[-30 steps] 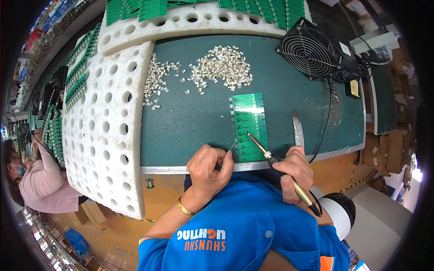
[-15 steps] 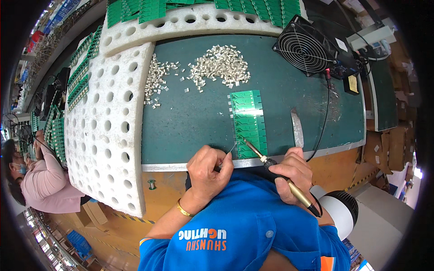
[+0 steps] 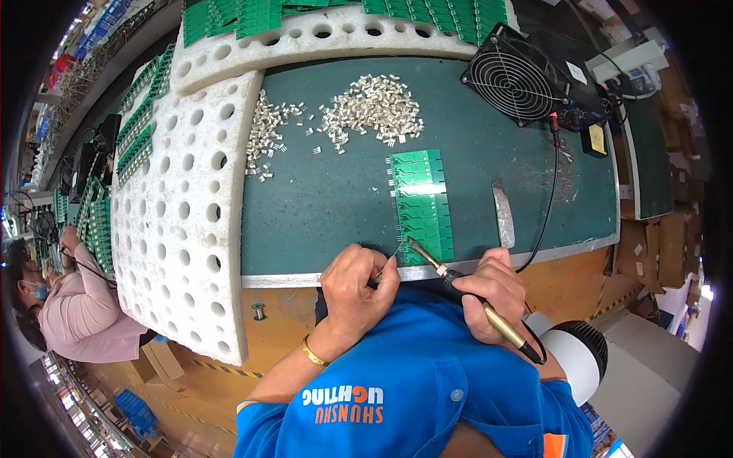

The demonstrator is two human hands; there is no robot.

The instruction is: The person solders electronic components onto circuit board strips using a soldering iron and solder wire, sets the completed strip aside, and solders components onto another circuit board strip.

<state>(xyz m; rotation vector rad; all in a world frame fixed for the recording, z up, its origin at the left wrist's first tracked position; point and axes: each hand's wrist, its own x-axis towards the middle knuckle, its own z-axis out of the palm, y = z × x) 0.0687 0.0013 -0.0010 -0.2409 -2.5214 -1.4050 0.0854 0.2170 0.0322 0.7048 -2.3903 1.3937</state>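
Observation:
A green circuit board panel (image 3: 422, 200) lies on the green bench near its front edge, with several small pinned connectors along its left side. My right hand (image 3: 492, 294) is closed round a soldering iron (image 3: 502, 327), whose tip meets the lower left part of the panel. My left hand (image 3: 353, 284) pinches a thin solder wire (image 3: 398, 249) between thumb and forefinger, and the wire's end reaches the board edge by the tip. Whether the solder is melting is too small to tell.
Loose white connectors (image 3: 374, 111) lie heaped at the back. A black fan (image 3: 513, 76) stands back right, and the iron's cable (image 3: 551, 191) crosses the bench. White foam sheets (image 3: 183, 206) with holes bear more boards at left. A silvery strip (image 3: 503, 217) lies at right. Another person (image 3: 88, 309) sits far left.
The iron's tip has shifted slightly left and toward me along the panel. My left hand and the wire have moved a little with it, while the panel has tilted slightly.

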